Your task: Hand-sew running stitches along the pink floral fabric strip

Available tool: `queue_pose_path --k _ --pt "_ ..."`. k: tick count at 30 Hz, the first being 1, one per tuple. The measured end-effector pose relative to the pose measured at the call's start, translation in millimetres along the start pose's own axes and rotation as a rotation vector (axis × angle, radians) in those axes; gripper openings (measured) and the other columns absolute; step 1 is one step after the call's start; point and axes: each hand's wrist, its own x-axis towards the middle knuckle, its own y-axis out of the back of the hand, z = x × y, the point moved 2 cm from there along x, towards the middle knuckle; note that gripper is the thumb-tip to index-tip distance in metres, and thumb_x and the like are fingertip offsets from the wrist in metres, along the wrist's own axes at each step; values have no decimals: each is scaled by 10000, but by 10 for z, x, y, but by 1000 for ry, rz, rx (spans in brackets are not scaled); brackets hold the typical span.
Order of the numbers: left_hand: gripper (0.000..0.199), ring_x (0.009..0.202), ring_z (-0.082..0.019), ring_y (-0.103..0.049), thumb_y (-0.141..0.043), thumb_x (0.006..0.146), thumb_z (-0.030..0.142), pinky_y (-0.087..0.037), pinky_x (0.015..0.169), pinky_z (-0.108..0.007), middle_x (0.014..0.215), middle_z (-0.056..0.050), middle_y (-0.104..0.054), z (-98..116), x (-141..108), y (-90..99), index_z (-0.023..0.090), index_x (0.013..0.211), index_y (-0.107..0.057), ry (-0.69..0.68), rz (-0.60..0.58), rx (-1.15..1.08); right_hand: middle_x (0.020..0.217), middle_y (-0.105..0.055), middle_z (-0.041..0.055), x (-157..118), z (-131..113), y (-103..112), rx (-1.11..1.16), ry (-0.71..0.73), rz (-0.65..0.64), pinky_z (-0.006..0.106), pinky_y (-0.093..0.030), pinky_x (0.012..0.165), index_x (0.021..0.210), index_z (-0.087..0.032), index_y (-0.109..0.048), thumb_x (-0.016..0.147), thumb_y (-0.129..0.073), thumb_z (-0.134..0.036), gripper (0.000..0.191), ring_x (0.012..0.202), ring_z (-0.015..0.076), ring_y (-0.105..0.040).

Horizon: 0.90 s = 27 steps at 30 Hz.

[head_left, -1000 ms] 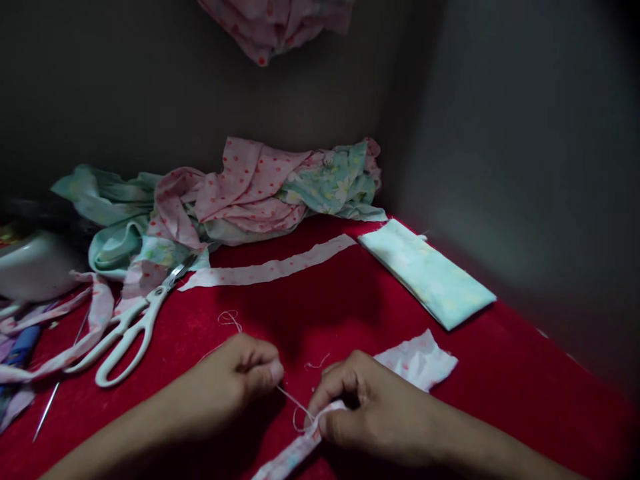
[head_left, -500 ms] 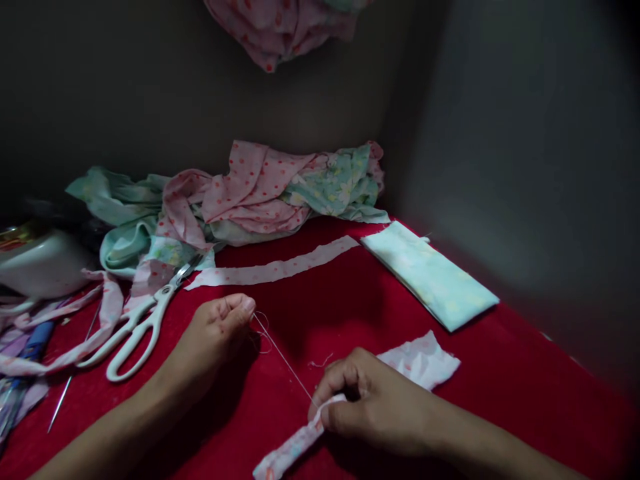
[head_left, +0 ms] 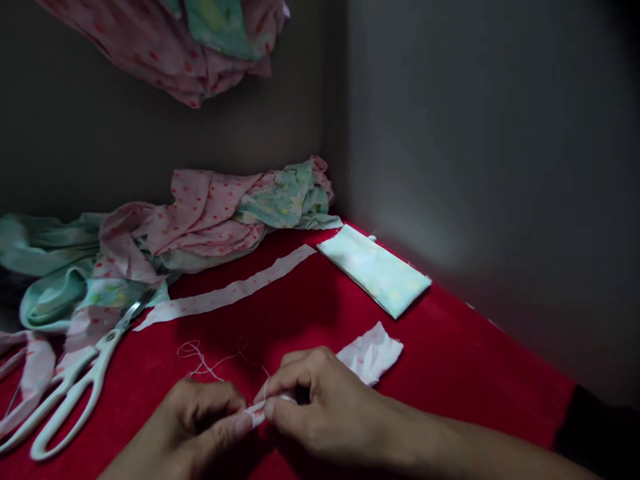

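Low in the view, my left hand and my right hand meet over a narrow strip of pinkish-white printed cloth. Thumb and fingers of each hand pinch the strip, and much of it is hidden behind them. A loose white thread lies in loops on the red cloth just beyond my hands, one end running to the strip by my right fingers. No needle can be made out. Past my right hand rests a crumpled white cloth scrap with faint reddish marks.
White-handled scissors lie at the left. A long pale cloth strip stretches across the red cloth. A folded mint fabric piece lies by the wall. Pink and green fabric is heaped behind; more fabric hangs above.
My left hand has come down and right from the taut thread to the strip, beside my right hand. The thread now lies slack in loops. The view has turned to the right.
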Motion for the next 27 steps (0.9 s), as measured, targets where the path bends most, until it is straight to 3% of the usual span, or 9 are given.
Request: queue_pose_path --k 8,15,22,27 --pt "336 472 -80 -305 -626 750 413 -200 436 -196 489 49 -385 10 142 151 119 597 -572 -28 -46 109 600 -578 -7 -32 36 -14 -272 162 36 189 -332 499 713 -146 -721 741 -548 -92 183 546 86 -483" --pt "385 403 -74 -384 -658 695 476 -231 400 -181 443 22 -483 -20 148 169 97 636 -630 -29 -49 81 643 -629 1 -14 53 -23 -344 142 69 200 -329 496 753 -176 -733 754 -583 -154 152 551 95 -517" --pt "405 388 -70 -395 -660 675 503 -274 396 -174 433 29 -480 -11 161 161 107 610 -610 -41 -39 37 626 -646 -12 -11 52 -25 -459 127 123 221 -301 490 717 -213 -732 763 -625 -246 121 542 103 -512" --pt "446 384 -68 -392 -655 662 551 -278 395 -175 429 31 -473 -18 174 167 112 601 -602 -50 -33 17 621 -623 -5 3 46 -24 -478 158 165 242 -338 572 703 -224 -723 757 -648 -212 93 665 145 -520"
